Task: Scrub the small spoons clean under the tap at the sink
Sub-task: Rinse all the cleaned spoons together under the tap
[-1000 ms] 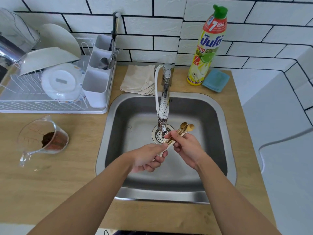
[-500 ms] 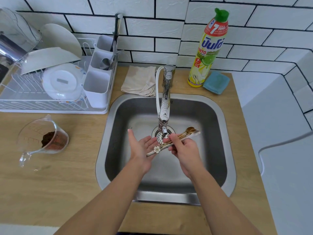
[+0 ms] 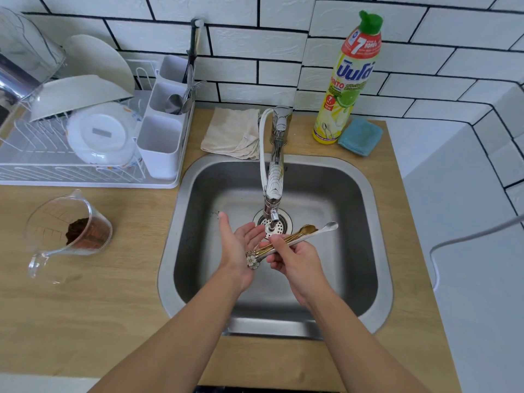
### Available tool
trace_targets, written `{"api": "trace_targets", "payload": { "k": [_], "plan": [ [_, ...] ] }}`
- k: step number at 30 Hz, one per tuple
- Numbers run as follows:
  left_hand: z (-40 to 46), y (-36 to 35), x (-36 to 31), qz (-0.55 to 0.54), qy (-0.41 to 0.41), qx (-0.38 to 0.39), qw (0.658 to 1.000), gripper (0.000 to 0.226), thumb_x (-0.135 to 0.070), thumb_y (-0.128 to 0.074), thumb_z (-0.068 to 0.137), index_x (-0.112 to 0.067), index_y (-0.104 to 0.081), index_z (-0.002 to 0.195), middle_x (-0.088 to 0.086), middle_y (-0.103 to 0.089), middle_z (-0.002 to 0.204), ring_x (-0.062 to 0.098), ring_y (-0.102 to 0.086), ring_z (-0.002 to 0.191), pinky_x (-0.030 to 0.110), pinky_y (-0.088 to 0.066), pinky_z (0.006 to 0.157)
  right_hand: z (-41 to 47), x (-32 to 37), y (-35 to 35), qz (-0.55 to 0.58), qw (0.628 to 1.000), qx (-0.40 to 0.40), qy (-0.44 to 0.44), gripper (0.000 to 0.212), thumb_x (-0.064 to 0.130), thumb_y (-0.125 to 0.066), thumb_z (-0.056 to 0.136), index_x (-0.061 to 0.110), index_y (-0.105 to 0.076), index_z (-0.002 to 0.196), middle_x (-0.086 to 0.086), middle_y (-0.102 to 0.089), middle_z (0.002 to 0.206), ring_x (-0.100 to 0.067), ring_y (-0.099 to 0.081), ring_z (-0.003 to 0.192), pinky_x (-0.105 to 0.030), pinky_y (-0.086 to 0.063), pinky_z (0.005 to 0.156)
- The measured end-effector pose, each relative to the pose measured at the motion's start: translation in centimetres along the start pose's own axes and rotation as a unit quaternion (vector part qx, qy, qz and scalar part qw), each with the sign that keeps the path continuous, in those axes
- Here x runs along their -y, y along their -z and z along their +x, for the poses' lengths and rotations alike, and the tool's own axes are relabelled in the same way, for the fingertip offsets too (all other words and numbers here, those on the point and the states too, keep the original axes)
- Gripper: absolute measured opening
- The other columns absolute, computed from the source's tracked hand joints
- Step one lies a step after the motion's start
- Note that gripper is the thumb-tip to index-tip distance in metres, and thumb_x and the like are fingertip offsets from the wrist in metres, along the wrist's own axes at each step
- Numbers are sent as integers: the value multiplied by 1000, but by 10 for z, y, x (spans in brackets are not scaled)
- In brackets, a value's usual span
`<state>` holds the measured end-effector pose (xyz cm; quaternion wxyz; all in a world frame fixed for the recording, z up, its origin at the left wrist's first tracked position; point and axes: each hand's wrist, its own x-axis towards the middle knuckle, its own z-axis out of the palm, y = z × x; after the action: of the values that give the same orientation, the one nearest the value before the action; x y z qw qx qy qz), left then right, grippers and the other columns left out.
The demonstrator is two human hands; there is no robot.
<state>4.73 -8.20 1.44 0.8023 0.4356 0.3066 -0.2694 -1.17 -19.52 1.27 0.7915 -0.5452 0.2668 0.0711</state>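
My right hand [image 3: 295,260] grips a bundle of small spoons [image 3: 300,235] over the steel sink [image 3: 198,199], just below the tap [image 3: 273,188]. The spoons are gold with flower-shaped handle ends, plus a silver one whose bowl points right. My left hand [image 3: 236,245] is held flat with the palm up and fingers straight, beside the flower ends of the handles. The spoon bowls lie to the right of the tap's spout, above the drain strainer [image 3: 279,224]. I cannot tell whether water is running.
A dish-soap bottle [image 3: 347,80] and a blue cloth [image 3: 360,136] stand behind the sink on the right. A beige rag [image 3: 231,133] lies behind it. A dish rack [image 3: 85,131] with plates sits left. A measuring jug [image 3: 71,231] with brown powder lies tipped on the wooden counter.
My left hand let go of the spoon handles and opened out flat, palm up. My right hand swung the bundle so it lies flatter, bowls pointing right.
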Motion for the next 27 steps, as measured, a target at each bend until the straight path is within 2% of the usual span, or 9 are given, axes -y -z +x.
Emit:
{"api": "trace_targets", "payload": {
  "k": [5, 8, 10, 14, 17, 20, 22, 24, 27],
  "plan": [
    [-1, -1, -4, 3, -17, -8, 1000, 97, -81, -26, 85, -5, -46, 141, 14, -64, 128, 25, -60, 119, 44, -40, 110, 0, 9, 3, 24, 1000, -11, 4, 22, 18, -64, 101, 4, -79, 92, -19, -78, 91, -10, -64, 62, -22, -55, 59],
    [-4, -7, -5, 13, -18, -3, 1000, 95, -80, -26, 86, -5, -48, 140, 14, -64, 127, 25, -61, 119, 42, -43, 106, -1, 8, 0, 31, 999, -18, 1, 21, 18, -64, 101, 3, -77, 94, -19, -76, 87, -10, -63, 61, -21, -54, 57],
    [-7, -7, -7, 33, -25, -6, 999, 92, -78, -24, 89, -5, -47, 140, 13, -64, 128, 24, -60, 120, 43, -40, 110, -4, 9, 0, 13, 1000, -10, 1, 22, 19, -64, 101, 3, -77, 95, -18, -78, 91, -10, -64, 61, -21, -54, 57],
    [-16, 1, -24, 90, -69, -21, 993, 80, -70, -22, 95, -9, -47, 141, 7, -64, 126, 19, -58, 121, 39, -34, 114, -13, 43, 22, 2, 998, -43, 44, 29, 15, -62, 101, 13, -81, 78, -14, -80, 89, -8, -60, 58, -18, -52, 55],
    [-29, 2, -58, 138, -143, -19, 980, 53, -58, -32, 101, -17, -56, 124, 1, -67, 119, 13, -62, 114, 38, -37, 113, -26, 102, 43, -19, 992, -48, 116, 21, 26, -65, 96, 14, -77, 84, -17, -79, 93, -7, -60, 58, -18, -54, 57],
    [-44, 1, -101, 175, -252, -22, 951, 27, -40, -43, 102, -22, -61, 108, 1, -72, 113, 11, -68, 105, 36, -44, 107, -43, 166, 29, -47, 978, 20, 200, 25, 43, -74, 82, 18, -78, 84, -13, -80, 89, -8, -60, 55, -16, -52, 55],
    [-54, 3, -133, 181, -315, -34, 931, 26, -39, -48, 94, -20, -63, 104, 1, -73, 108, 12, -70, 101, 33, -48, 100, -47, 200, 0, -70, 964, 77, 244, 26, 46, -75, 82, 20, -79, 83, -10, -80, 88, -8, -60, 54, -16, -51, 55],
    [-60, 7, -166, 175, -358, -58, 915, 28, -39, -49, 87, -20, -64, 102, 0, -75, 105, 13, -71, 100, 32, -49, 95, -39, 224, -38, -94, 948, 118, 281, 23, 42, -73, 91, 21, -80, 83, -8, -80, 89, -8, -61, 56, -17, -52, 57],
    [-57, 14, -212, 170, -405, -91, 894, 32, -41, -45, 89, -20, -65, 103, -1, -76, 103, 12, -71, 99, 30, -48, 93, -4, 238, -105, -157, 928, 112, 319, 24, 30, -66, 98, 19, -79, 81, -5, -81, 88, -9, -66, 59, -20, -54, 57]
  ]
}}
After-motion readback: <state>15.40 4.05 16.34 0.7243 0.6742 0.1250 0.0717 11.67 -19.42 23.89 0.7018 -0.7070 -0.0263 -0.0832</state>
